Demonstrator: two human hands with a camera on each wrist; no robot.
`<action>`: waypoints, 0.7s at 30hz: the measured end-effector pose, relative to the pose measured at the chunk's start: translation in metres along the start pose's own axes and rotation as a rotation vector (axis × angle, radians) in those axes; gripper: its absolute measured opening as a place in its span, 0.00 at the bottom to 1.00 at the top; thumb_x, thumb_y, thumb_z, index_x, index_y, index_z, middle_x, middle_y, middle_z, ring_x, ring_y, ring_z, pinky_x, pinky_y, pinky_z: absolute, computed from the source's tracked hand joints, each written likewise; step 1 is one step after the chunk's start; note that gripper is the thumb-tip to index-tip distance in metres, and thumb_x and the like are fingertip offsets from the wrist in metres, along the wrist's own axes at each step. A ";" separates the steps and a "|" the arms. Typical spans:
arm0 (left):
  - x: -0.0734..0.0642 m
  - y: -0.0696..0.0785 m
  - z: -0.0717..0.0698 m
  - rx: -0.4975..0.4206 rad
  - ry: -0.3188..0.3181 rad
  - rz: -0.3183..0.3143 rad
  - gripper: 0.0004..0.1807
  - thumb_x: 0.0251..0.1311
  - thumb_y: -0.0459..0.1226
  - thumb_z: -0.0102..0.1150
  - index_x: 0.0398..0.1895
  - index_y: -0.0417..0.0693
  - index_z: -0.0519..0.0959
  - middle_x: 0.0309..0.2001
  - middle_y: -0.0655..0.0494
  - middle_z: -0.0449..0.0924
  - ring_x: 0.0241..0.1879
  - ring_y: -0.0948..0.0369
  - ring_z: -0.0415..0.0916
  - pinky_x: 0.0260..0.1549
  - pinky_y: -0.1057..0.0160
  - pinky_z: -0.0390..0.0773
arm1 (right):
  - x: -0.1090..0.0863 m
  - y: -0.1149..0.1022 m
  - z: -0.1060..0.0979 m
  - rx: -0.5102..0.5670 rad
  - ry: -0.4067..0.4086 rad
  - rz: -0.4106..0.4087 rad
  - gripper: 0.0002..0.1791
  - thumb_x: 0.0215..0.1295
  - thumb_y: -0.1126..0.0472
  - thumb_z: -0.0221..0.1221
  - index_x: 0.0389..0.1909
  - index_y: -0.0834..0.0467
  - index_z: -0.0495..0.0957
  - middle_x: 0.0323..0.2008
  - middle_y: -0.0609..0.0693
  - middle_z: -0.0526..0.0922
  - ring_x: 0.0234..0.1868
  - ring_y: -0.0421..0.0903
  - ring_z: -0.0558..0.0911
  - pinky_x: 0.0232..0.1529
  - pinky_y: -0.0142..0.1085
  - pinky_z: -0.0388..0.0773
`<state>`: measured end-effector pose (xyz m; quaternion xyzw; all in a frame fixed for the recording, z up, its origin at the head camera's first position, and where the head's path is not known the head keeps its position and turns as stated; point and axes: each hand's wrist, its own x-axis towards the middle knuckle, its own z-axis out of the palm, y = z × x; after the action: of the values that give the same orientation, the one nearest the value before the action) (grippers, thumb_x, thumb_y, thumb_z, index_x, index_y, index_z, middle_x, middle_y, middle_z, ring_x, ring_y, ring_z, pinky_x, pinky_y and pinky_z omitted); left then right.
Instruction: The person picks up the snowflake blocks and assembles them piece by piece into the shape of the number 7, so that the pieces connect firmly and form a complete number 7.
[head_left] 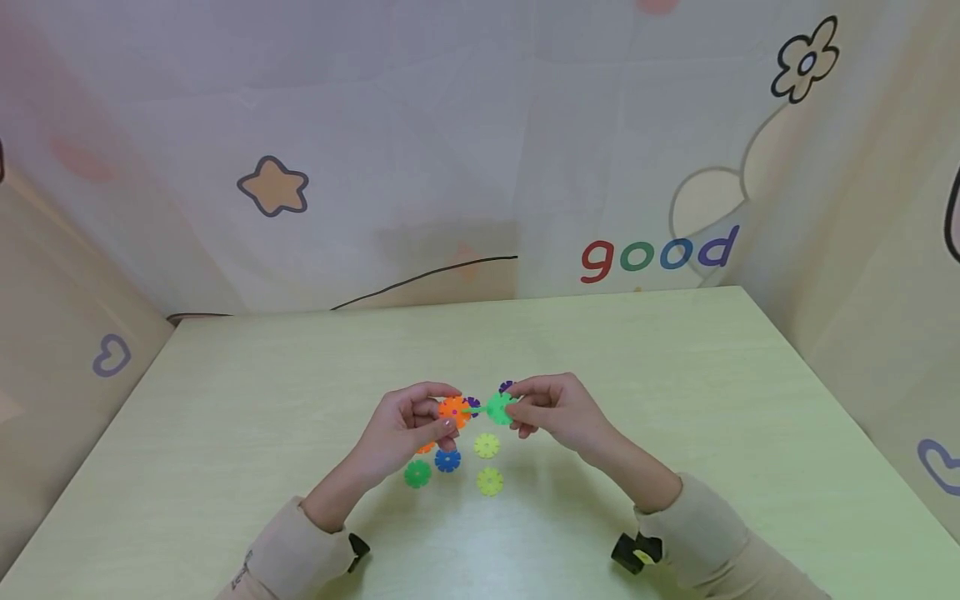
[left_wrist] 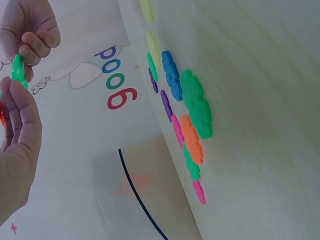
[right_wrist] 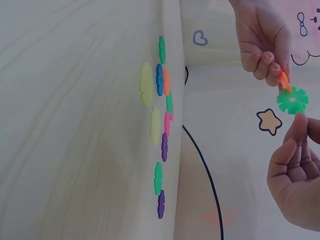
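Observation:
My left hand [head_left: 401,427] pinches an orange notched snowflake disc [head_left: 447,404] between thumb and fingers, above the table. Its flat face is toward the head camera. A green snowflake disc [right_wrist: 299,104] meets its edge at a right angle, appearing as a thin strip in the head view. My right hand [head_left: 561,410] pinches the far rim of this green disc with thumb and fingertip. Both hands are raised, close together, with the two discs between them.
Loose discs lie on the table [head_left: 285,400] beneath the hands: blue [head_left: 447,461], green [head_left: 417,474], two yellow [head_left: 490,482], and several others, including pink [left_wrist: 177,131] and purple [right_wrist: 164,147]. A printed curtain [head_left: 420,125] stands behind the table.

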<state>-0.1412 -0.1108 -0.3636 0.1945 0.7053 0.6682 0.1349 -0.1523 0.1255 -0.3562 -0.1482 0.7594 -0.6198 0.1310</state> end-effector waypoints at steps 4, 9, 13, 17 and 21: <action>0.000 0.000 0.001 0.020 0.007 0.002 0.19 0.55 0.23 0.56 0.51 0.32 0.71 0.28 0.45 0.79 0.25 0.52 0.80 0.34 0.59 0.80 | 0.000 0.000 0.002 -0.005 0.003 0.000 0.13 0.58 0.69 0.58 0.43 0.72 0.77 0.24 0.55 0.82 0.23 0.44 0.80 0.34 0.40 0.80; -0.001 -0.001 0.003 0.032 0.030 0.001 0.18 0.54 0.23 0.57 0.50 0.30 0.73 0.30 0.37 0.79 0.22 0.58 0.79 0.32 0.58 0.80 | -0.002 0.000 0.004 0.004 0.006 -0.015 0.12 0.57 0.71 0.58 0.41 0.73 0.77 0.24 0.54 0.81 0.22 0.43 0.80 0.31 0.38 0.80; -0.001 -0.003 0.004 0.039 0.040 0.003 0.18 0.54 0.23 0.56 0.50 0.29 0.73 0.30 0.37 0.79 0.22 0.61 0.78 0.30 0.61 0.80 | -0.001 0.000 0.005 0.007 0.014 -0.019 0.11 0.57 0.72 0.58 0.40 0.73 0.77 0.23 0.53 0.81 0.22 0.43 0.79 0.31 0.38 0.80; -0.001 -0.004 0.004 0.066 0.049 0.021 0.18 0.54 0.23 0.56 0.50 0.28 0.73 0.28 0.41 0.79 0.21 0.61 0.78 0.30 0.63 0.80 | -0.001 -0.001 0.006 0.013 0.014 -0.029 0.10 0.56 0.72 0.58 0.39 0.73 0.78 0.23 0.53 0.81 0.21 0.43 0.79 0.30 0.39 0.80; -0.002 -0.004 0.004 0.084 0.048 0.038 0.18 0.54 0.23 0.57 0.50 0.28 0.73 0.26 0.41 0.79 0.21 0.61 0.78 0.30 0.63 0.80 | -0.002 0.000 0.007 0.005 0.011 -0.043 0.09 0.56 0.72 0.58 0.38 0.73 0.78 0.23 0.54 0.81 0.21 0.43 0.79 0.30 0.37 0.80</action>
<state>-0.1383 -0.1077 -0.3684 0.1973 0.7320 0.6448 0.0969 -0.1480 0.1197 -0.3574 -0.1605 0.7552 -0.6253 0.1140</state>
